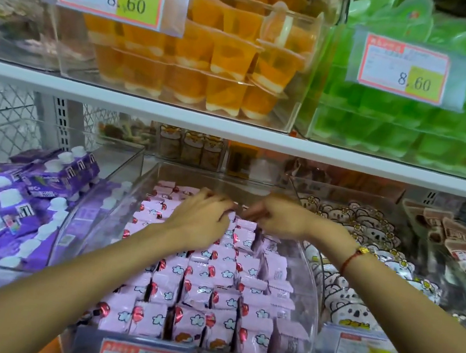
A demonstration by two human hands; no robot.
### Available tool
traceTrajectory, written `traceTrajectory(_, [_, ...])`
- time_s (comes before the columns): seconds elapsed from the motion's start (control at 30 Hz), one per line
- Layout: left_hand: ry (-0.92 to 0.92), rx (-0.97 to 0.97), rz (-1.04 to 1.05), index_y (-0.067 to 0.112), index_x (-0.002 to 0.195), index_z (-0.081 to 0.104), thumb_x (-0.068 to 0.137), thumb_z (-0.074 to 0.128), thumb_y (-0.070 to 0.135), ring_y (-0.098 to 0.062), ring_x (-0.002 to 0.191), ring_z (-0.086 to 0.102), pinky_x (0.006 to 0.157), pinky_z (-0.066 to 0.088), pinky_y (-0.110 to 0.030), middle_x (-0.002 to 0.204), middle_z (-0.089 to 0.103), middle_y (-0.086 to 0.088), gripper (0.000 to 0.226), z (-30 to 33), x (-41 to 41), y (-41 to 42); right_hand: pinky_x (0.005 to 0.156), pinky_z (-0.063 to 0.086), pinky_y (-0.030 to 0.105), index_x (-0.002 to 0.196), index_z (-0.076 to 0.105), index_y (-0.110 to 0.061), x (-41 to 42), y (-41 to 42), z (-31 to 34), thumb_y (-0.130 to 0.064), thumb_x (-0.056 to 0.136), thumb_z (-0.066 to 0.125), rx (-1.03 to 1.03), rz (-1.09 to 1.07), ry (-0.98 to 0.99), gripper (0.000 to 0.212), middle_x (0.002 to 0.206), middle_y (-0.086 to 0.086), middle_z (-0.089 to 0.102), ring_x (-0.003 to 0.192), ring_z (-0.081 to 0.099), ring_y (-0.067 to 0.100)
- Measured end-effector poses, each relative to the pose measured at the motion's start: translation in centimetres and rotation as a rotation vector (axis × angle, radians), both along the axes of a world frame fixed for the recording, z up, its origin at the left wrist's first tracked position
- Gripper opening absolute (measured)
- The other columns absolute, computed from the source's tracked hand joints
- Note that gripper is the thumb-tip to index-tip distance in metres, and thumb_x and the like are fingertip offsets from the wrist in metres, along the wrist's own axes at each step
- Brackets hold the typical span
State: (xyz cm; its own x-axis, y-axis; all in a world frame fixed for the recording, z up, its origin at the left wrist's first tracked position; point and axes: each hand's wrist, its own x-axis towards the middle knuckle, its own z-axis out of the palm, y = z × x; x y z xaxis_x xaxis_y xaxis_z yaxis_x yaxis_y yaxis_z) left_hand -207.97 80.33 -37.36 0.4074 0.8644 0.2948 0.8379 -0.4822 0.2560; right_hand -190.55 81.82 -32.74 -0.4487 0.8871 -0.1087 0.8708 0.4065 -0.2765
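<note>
The pink packets [210,292] are stood in tight rows inside a clear bin [313,271] on the lower shelf. At the 12 o'clock end of the bin both hands are met close together. The left hand [202,216] is curled over the tops of the far packets, and one packet top is pinched by the right hand [276,217] – the fingertips are blurred. A red cord bracelet [353,257] is worn on the right wrist. Purple pouches [14,207] are piled at 9 o'clock of the bin, koala packets [349,295] at 3 o'clock. On the upper shelf [146,105], orange jelly cups [211,64] are stacked at 12 o'clock and green jelly cups [410,125] at 1 o'clock.
</note>
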Motion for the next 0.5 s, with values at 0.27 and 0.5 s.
traceTrajectory(0.27, [0.17,0.02,-0.084,0.032,0.14,0.039,0.099,0.027,0.034,-0.019,0.131,0.026,0.105,0.026,-0.036,0.146,0.039,0.01,0.042,-0.8,-0.1,0.5,0.076,0.045,0.024,0.092,0.074,-0.028,0.6,2.0,0.8,-0.017,0.084,0.062,0.295,-0.253,0.091,0.018,0.101,-0.006,0.069,0.089,0.059,0.012])
traceTrajectory(0.5, [0.13,0.03,-0.078,0.031,0.139,0.039,0.1,0.026,0.034,-0.017,0.131,0.025,0.105,0.026,-0.033,0.146,0.039,0.011,0.042,-0.8,-0.1,0.5,0.088,0.051,0.032,0.095,0.073,-0.023,-1.1,3.7,-0.7,-0.031,0.084,0.067,0.312,-0.277,-0.227,0.015,0.108,0.0,0.069,0.1,0.062,0.021])
